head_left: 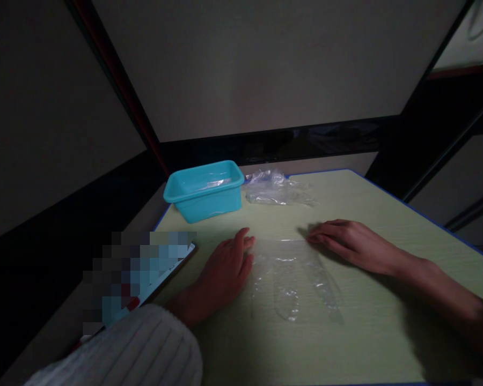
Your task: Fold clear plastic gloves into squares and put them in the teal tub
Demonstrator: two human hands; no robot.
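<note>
Clear plastic piece (286,279) laid flat; crumpled plastic (277,190) at 12 unflattened, beside tub (211,205) at 11. Left hand (230,264) at its 10, right hand (348,241) at 1; grips can't tell.

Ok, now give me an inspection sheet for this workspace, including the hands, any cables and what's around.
Surface: pale tabletop with a blue edge.
Job's things: a thin clear plastic piece lies spread between the hands.
Clutter: teal basin with something shiny inside; crumpled clear plastic beside it; a pixelated item at the left, unidentifiable.
Hands: left hand by the piece's left edge, right hand at its far right corner; grip unclear on both.
Cables: none certain; a faint curved line at the upper right is too unclear to name.
Surroundings: grey panels with dark bands; dim light.
</note>
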